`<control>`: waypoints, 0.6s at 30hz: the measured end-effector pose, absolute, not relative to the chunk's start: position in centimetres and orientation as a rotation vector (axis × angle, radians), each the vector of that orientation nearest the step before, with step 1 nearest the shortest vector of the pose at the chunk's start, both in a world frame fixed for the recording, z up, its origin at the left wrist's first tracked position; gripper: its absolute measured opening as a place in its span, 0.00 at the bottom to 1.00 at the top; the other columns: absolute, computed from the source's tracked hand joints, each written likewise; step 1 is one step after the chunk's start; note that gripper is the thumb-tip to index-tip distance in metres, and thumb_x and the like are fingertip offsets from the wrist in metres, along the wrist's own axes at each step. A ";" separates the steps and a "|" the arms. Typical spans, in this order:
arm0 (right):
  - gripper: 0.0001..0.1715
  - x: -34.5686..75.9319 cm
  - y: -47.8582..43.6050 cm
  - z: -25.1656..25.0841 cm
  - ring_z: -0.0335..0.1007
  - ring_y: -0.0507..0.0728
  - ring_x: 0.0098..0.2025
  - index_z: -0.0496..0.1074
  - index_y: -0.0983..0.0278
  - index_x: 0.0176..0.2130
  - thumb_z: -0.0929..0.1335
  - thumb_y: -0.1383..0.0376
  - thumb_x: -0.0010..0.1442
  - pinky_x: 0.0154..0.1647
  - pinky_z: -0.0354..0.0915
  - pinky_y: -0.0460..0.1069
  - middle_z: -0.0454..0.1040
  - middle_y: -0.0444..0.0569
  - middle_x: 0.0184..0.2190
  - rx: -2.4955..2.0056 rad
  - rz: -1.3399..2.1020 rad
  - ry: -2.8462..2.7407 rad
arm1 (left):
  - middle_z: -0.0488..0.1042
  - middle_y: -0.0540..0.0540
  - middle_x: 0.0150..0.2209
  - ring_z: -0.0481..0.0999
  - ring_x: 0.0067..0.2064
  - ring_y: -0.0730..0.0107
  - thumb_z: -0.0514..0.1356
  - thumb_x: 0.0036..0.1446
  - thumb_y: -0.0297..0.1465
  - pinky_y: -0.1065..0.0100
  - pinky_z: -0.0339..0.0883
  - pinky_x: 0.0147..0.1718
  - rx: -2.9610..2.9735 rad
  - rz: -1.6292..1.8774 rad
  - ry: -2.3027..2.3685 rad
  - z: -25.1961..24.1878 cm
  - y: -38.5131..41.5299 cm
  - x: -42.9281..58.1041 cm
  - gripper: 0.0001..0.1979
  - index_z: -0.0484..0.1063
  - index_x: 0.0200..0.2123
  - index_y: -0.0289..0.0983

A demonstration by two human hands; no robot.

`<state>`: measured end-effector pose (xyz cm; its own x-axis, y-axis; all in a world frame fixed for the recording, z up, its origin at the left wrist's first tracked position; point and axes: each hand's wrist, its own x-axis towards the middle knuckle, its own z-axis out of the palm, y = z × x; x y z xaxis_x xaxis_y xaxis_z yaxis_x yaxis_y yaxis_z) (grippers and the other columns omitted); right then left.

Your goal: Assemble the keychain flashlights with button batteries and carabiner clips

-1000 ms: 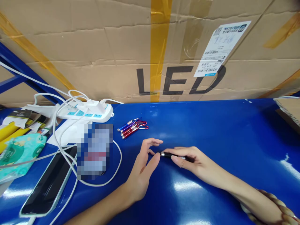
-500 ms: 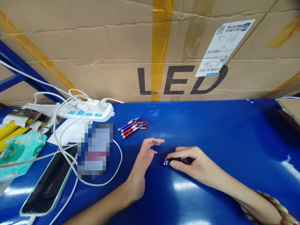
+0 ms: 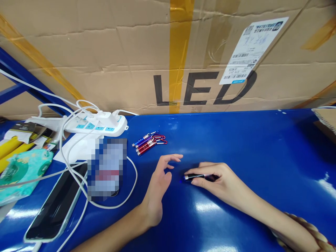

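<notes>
My right hand (image 3: 214, 175) grips a small black keychain flashlight (image 3: 195, 176) between thumb and fingers, low over the blue tabletop (image 3: 236, 140). Its silver tip points left, and a faint blue glow shows at that end. The rear of the flashlight is hidden in the palm. To the left of it, my left hand (image 3: 161, 182) is held with its fingers loosely curved and apart, with nothing in it. Beyond the left hand lie several similar flashlights with carabiner clips: a blue one (image 3: 140, 141), a purple one, and red ones (image 3: 145, 147), side by side.
A large cardboard box (image 3: 126, 52) stands along the back edge. On the left are a white power strip (image 3: 112, 130) with tangled cables, a phone (image 3: 56, 210), a blurred-out device (image 3: 106, 171) and a green tissue pack (image 3: 28, 168). Cardboard (image 3: 325, 119) sits at far right.
The flashlight has turned slightly in my right hand, so its lit tip no longer faces the camera and more of its silver end shows. My left hand's fingers have shifted a little.
</notes>
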<state>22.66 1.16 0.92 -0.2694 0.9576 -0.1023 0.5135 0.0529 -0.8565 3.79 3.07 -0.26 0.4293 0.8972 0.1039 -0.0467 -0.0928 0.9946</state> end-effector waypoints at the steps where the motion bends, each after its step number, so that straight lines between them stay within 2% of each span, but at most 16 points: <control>1: 0.10 22.7 1.2 0.9 0.69 0.52 0.31 0.79 0.57 0.38 0.68 0.59 0.57 0.24 0.59 0.44 0.77 0.45 0.29 -1.473 1.123 -1.833 | 0.66 0.45 0.51 0.62 0.54 0.56 0.44 0.64 0.41 0.59 0.54 0.49 1.451 0.963 0.813 -0.3 3.0 3.8 0.15 0.64 0.45 0.42; 6: 0.10 22.6 1.2 0.9 0.68 0.51 0.29 0.79 0.56 0.37 0.68 0.59 0.57 0.25 0.58 0.45 0.76 0.45 0.28 -1.485 1.048 -1.841 | 0.66 0.46 0.52 0.61 0.55 0.56 0.45 0.63 0.42 0.60 0.53 0.49 1.482 0.980 0.820 -0.3 2.8 3.7 0.15 0.64 0.46 0.43; 12: 0.13 22.8 1.3 0.9 0.67 0.52 0.30 0.77 0.55 0.43 0.65 0.60 0.60 0.25 0.60 0.45 0.74 0.45 0.28 -1.463 1.020 -1.894 | 0.67 0.45 0.52 0.61 0.55 0.54 0.44 0.63 0.42 0.59 0.53 0.50 1.460 0.972 0.833 0.1 2.7 3.8 0.16 0.65 0.45 0.42; 18: 0.13 22.9 1.3 1.0 0.68 0.53 0.31 0.78 0.56 0.40 0.65 0.59 0.60 0.27 0.62 0.45 0.74 0.46 0.26 -1.439 0.951 -1.927 | 0.68 0.45 0.50 0.62 0.54 0.55 0.45 0.63 0.42 0.60 0.53 0.50 1.447 0.960 0.837 0.1 2.8 3.9 0.16 0.65 0.44 0.42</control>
<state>22.88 1.32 1.05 -0.2773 0.9607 0.0144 0.5728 0.1774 -0.8003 3.90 2.81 0.11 0.4113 0.9063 0.0975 -0.0269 -0.0949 0.9951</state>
